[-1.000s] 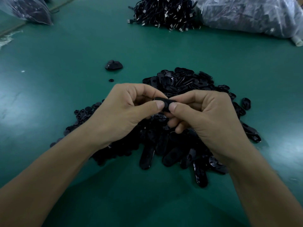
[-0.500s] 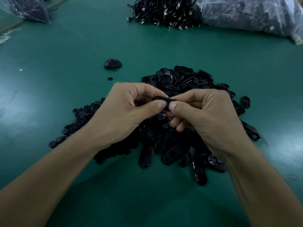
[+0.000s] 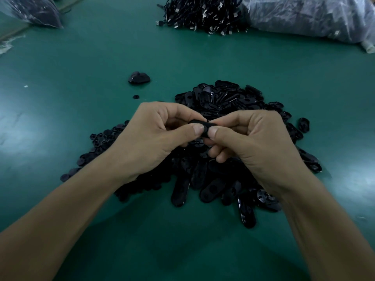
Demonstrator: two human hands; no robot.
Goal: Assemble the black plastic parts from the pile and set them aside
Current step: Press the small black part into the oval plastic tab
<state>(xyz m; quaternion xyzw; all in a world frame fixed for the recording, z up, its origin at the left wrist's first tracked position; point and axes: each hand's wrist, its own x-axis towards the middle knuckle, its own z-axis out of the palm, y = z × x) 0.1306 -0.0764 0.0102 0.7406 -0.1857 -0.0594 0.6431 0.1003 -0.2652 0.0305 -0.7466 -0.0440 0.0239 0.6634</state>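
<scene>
Hands: a person's left hand (image 3: 154,136) and right hand (image 3: 255,142) meet over the pile (image 3: 223,98). Each pinches one end of a small black plastic part (image 3: 202,126) between thumb and curled fingers.
Held part: over the pile's centre, the two thumb tips almost touching on it.
Pile: oblong black shells and small round pieces, heaped on a green table (image 3: 81,57).
Set aside: a dark lump of parts (image 3: 139,78) lies beyond the pile's far-left edge and apart from it, with a single round piece (image 3: 135,96) between the two.
Background: a bundle of black cables (image 3: 203,13) and a clear plastic bag (image 3: 304,15), well beyond the pile.
</scene>
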